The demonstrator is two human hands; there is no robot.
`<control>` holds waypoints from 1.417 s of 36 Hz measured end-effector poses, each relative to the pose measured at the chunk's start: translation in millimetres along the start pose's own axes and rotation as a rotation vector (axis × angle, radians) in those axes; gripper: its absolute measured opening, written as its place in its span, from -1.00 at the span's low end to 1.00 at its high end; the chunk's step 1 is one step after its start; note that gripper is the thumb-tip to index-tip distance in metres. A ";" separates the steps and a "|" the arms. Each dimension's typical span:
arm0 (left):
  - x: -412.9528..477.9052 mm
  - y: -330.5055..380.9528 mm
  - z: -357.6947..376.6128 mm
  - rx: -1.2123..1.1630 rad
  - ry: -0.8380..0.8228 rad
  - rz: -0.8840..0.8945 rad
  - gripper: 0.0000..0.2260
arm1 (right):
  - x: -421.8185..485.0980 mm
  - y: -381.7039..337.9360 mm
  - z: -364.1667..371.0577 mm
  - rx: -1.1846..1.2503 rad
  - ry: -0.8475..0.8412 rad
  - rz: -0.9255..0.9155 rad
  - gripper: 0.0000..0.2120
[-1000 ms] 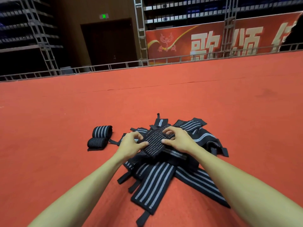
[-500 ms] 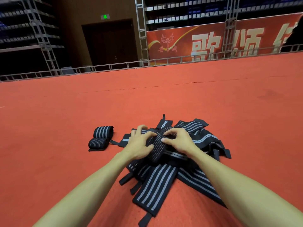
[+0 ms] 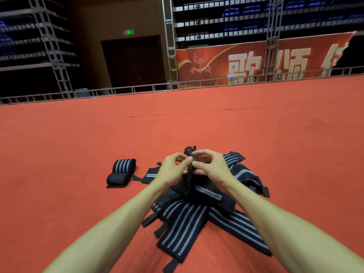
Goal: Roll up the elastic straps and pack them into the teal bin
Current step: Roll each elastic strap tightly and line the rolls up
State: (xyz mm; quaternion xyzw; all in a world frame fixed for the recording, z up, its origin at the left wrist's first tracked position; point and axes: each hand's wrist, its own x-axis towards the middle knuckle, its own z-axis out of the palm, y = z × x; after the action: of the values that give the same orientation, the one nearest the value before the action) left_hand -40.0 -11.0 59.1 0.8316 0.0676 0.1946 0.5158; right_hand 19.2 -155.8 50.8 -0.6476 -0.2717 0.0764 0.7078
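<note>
A pile of black elastic straps with grey stripes (image 3: 185, 223) lies on the red carpet in front of me. Above the pile, my left hand (image 3: 173, 169) and my right hand (image 3: 211, 168) both pinch the top end of one strap (image 3: 189, 154), lifted upright between them, its length trailing down into the pile. Two rolled-up straps (image 3: 121, 172) lie side by side on the carpet to the left of the pile. No teal bin is in view.
Red carpet (image 3: 275, 144) spreads wide on all sides. A low metal railing (image 3: 137, 88) edges its far side, with truss towers, a dark doorway and a red banner (image 3: 256, 62) behind it.
Both hands rose from pressing flat on the pile and came together, lifting one strap's end upright between the fingertips.
</note>
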 end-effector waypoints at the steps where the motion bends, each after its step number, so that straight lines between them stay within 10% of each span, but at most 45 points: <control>1: -1.4 2.8 -0.9 -0.007 0.007 -0.006 -0.82 | -2.7 -4.7 0.7 0.042 -0.022 0.013 -0.79; 16: -17.4 38.6 -26.9 0.074 0.014 0.122 -0.88 | -10.5 -39.1 0.4 -0.596 0.104 -0.081 -0.72; 51: -18.0 154.4 -60.0 -0.228 0.086 0.525 -0.78 | 10.0 -185.1 -14.4 -0.312 0.081 -0.579 -0.77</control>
State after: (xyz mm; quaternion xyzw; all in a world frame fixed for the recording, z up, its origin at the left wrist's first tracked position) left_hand -93.7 -37.6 214.6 0.7483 -0.1506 0.3627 0.5346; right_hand -10.5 -191.4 230.9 -0.6467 -0.4245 -0.1961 0.6027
